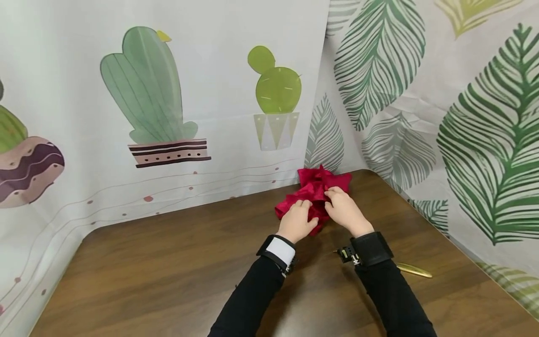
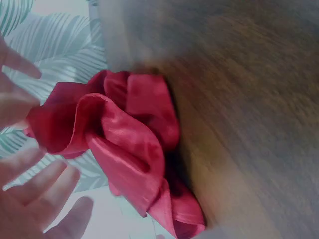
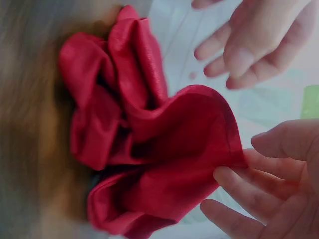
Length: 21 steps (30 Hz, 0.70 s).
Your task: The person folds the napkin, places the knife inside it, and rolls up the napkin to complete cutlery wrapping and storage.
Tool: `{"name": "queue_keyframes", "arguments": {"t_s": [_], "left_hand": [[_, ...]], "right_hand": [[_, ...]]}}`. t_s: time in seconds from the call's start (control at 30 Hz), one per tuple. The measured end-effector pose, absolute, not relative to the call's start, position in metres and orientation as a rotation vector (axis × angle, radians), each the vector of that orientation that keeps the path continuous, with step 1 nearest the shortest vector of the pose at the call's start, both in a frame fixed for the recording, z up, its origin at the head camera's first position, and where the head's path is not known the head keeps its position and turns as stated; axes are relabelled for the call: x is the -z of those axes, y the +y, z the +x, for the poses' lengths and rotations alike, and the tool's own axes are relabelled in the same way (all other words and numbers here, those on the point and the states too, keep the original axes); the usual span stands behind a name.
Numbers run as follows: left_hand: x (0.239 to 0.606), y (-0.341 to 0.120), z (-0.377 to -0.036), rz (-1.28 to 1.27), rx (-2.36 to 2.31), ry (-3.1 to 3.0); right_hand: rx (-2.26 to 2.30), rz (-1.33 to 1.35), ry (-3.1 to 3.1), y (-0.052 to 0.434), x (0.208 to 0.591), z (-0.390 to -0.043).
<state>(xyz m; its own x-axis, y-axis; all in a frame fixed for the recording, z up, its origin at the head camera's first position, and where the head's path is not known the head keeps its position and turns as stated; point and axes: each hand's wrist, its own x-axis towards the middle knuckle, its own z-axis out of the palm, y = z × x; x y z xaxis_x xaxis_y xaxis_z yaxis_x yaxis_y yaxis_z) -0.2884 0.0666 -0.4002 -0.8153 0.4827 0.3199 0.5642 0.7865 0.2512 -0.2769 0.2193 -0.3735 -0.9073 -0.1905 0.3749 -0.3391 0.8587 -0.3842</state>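
With both hands on it, the red cloth (image 1: pixel 313 196) sits crumpled on the wooden table (image 1: pixel 168 271), near the far corner where the cactus backdrop (image 1: pixel 160 93) meets the leaf backdrop (image 1: pixel 442 117).

Left hand (image 1: pixel 296 221): resting on the near-left side of the cloth, fingers loosely bent over the folds. Cannot tell from the head view whether it pinches anything. Left wrist view shows my fingers (image 2: pixel 35 194) spread and mostly straight beside the cloth (image 2: pixel 124 144), not closed round it. Calling it relaxed and open, touching at most.

Right hand (image 1: pixel 346 209): on the near-right side of the cloth, fingertips on the top fold. Right wrist view shows fingertips (image 3: pixel 234 184) on the edge of one raised fold of the cloth (image 3: pixel 149 149), with a finger above and below that edge, so a light pinch on the fabric.

Around the cloth: a gold leaf-shaped object (image 1: pixel 414 270) lies on the table near my right sleeve, well apart from the cloth, toward me and to the right. Nothing stands between my hands and the cloth.

View differences: head view gives the layout, the table and the gold object, but hides the fingertips. Wrist views show the fold detail and both hands at once; the left hand (image 3: pixel 254 40) appears in the right wrist view past the cloth. Table is blurred in both wrist views.
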Motion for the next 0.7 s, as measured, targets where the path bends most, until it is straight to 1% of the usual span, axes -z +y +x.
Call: {"name": "queue_keyframes", "arguments": {"t_s": [0.2, 0.53, 0.7], "left_hand": [[0.394, 0.058, -0.281, -0.69, 0.648, -2.607], [0.391, 0.042, -0.273, -0.723, 0.722, -2.546], [0.39, 0.03, -0.268, -0.748, 0.769, -2.507]], "right_hand": [[-0.678, 0.475, -2.622, 0.199, 0.359, -0.26], [-0.655, 0.669, -2.506, 0.168, 0.347, -0.228], [-0.471, 0.739, -2.4, 0.158, 0.343, -0.22]]}}
